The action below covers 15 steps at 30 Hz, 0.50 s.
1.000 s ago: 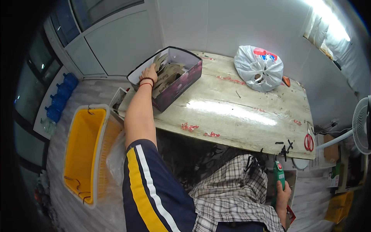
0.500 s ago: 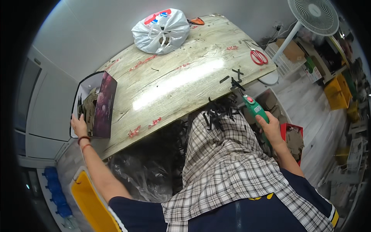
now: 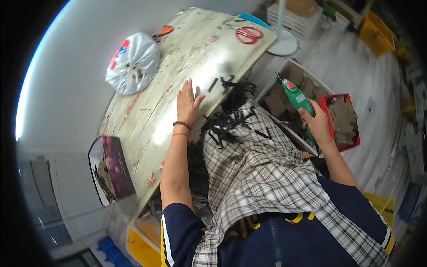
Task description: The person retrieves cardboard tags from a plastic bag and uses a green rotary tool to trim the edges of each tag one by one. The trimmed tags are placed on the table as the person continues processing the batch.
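Note:
My left hand point(image 3: 188, 106) is open over the worktable point(image 3: 153, 113), fingers stretched and thumb apart, with nothing in it. I cannot tell whether the palm touches the tabletop. My right hand point(image 3: 316, 124) is closed around a green handheld tool point(image 3: 297, 95) with a red button and a thin pronged metal tip. The tool is held off the table's right edge, above a pale bin point(image 3: 307, 67) of brown pieces. Short black strips point(image 3: 231, 122) lie scattered over the checked apron point(image 3: 253, 164) on my lap. A few more black strips point(image 3: 227, 82) lie at the table's edge.
A purple-sided box point(image 3: 121, 165) with brown pieces stands at the table's left end. A tied white plastic bag point(image 3: 133, 66) and red-handled scissors point(image 3: 249, 35) rest farther back. The red box point(image 3: 328, 111) beside my right hand holds brown pieces. A fan base point(image 3: 283, 46) stands beyond the table.
My left hand has left the purple-sided box and moved right over the tabletop. My right hand still grips the green tool. The whole view has turned and shifted right.

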Motion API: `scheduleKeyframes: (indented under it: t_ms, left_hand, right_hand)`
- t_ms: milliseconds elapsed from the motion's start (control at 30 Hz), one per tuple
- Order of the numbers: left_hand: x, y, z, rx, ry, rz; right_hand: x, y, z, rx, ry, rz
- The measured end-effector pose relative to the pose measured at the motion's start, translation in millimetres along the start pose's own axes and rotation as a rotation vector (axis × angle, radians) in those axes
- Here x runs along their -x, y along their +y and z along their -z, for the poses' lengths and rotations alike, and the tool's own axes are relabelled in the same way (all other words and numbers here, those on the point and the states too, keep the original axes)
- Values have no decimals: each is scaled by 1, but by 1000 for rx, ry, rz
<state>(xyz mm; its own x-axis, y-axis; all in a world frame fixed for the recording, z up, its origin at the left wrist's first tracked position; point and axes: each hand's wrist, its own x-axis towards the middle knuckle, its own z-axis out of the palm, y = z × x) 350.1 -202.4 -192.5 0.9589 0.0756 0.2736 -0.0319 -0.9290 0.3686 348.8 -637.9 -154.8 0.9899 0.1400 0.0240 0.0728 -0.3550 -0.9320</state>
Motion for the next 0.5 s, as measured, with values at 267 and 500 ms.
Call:
scheduleKeyframes:
  t_ms: [267,500]
  left_hand:
    - [-93,80,-55,71,-187,-495]
    - [-17,130,-56,19,-438,-755]
  right_hand:
    - [11,21,45,-86,112,-131]
    - [18,47,46,-88,130,-147]
